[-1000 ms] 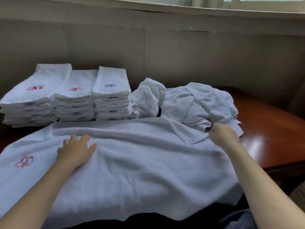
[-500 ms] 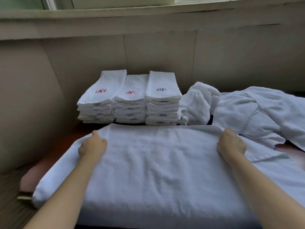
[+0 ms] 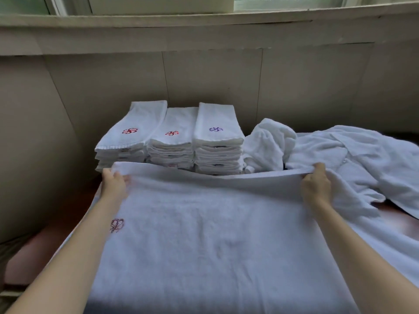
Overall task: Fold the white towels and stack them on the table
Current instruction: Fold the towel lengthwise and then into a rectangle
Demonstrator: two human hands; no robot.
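Far edge now lifted: left hand [image 3: 114, 184] and right hand [image 3: 315, 185] each pinch a corner of the big white terry towel [image 3: 204, 234] spread at 6 o'clock. Three folded white towel stacks [image 3: 173, 143] done at 11; crumpled white towel heap [image 3: 353, 155] at 2 remains.

Dim, cool daylight comes from the window [image 3: 163, 5] at the top. The towel [image 3: 215, 234] lies in shadow at its near edge. The wide lens bends the sill [image 3: 204, 21] and the wall [image 3: 215, 71] lines; fine detail looks soft throughout.
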